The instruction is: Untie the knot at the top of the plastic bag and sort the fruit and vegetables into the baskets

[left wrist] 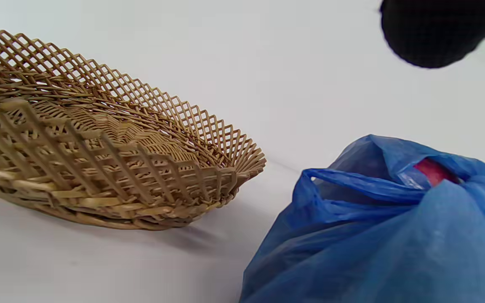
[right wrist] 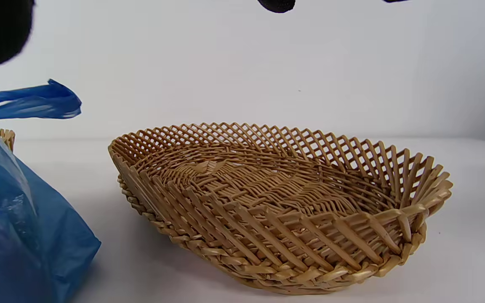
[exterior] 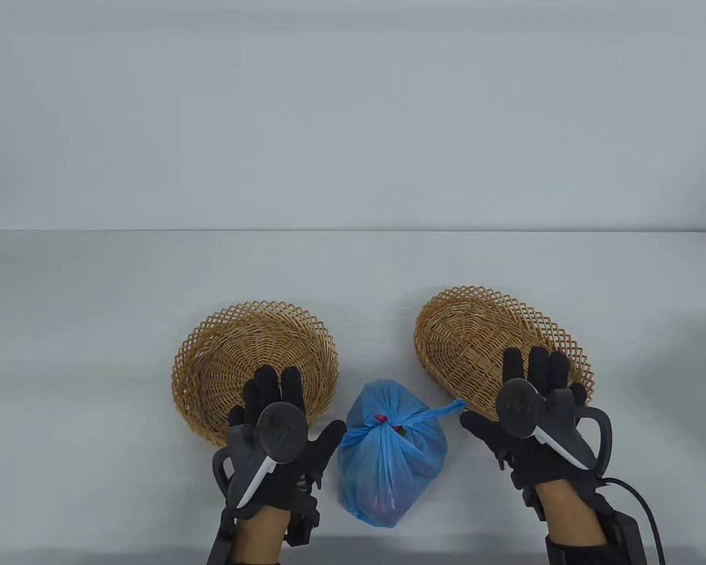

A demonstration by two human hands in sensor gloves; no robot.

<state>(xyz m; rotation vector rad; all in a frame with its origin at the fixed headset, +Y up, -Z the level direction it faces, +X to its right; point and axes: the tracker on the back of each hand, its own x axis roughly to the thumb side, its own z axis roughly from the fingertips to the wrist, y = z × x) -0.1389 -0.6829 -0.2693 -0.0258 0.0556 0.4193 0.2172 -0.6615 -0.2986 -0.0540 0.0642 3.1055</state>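
Observation:
A knotted blue plastic bag (exterior: 390, 460) stands near the table's front edge between two wicker baskets; red produce shows through its top (left wrist: 434, 171). One tail of the knot (exterior: 444, 409) sticks out to the right (right wrist: 36, 102). My left hand (exterior: 282, 421) hovers just left of the bag with straight fingers over the left basket (exterior: 212, 365), holding nothing. My right hand (exterior: 523, 388) hovers right of the bag over the right basket (exterior: 465, 321), fingers spread, its thumb close to the knot's tail without touching it. Both baskets (left wrist: 112, 139) (right wrist: 276, 189) hold nothing.
The white table (exterior: 353, 276) stretches back to a pale wall. A black cable (exterior: 641, 500) trails from my right wrist at the front right.

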